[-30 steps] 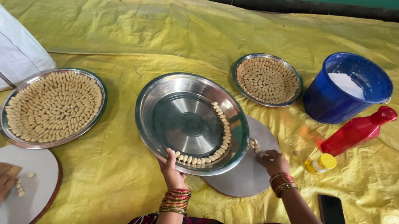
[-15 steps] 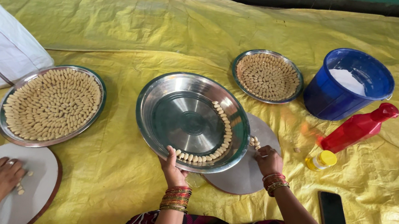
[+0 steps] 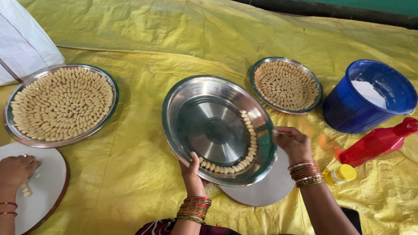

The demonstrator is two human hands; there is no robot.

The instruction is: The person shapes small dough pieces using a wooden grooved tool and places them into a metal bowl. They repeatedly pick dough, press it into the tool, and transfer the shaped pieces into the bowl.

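A large steel plate (image 3: 207, 128) sits tilted in front of me, with a curved row of small pale dough pieces (image 3: 246, 150) along its right inner rim. My left hand (image 3: 192, 168) grips the plate's near edge, thumb over the rim. At the plate's right edge is my right hand (image 3: 292, 143), fingers curled against the rim; whether it holds a piece I cannot tell. Both wrists wear several bangles. A round flat steel lid (image 3: 264, 188) lies under the plate's near right side.
Two steel plates full of dough pieces lie at left (image 3: 61, 105) and at the back (image 3: 286, 85). A blue bucket (image 3: 369, 99), a red bottle (image 3: 380, 141) and a small yellow-capped bottle (image 3: 340, 174) stand to the right. Another person's hand (image 3: 13, 172) presses on a white round board (image 3: 40, 192).
My right hand has risen from the lid to the plate's right rim. The other person's hand has shifted right along the white board.
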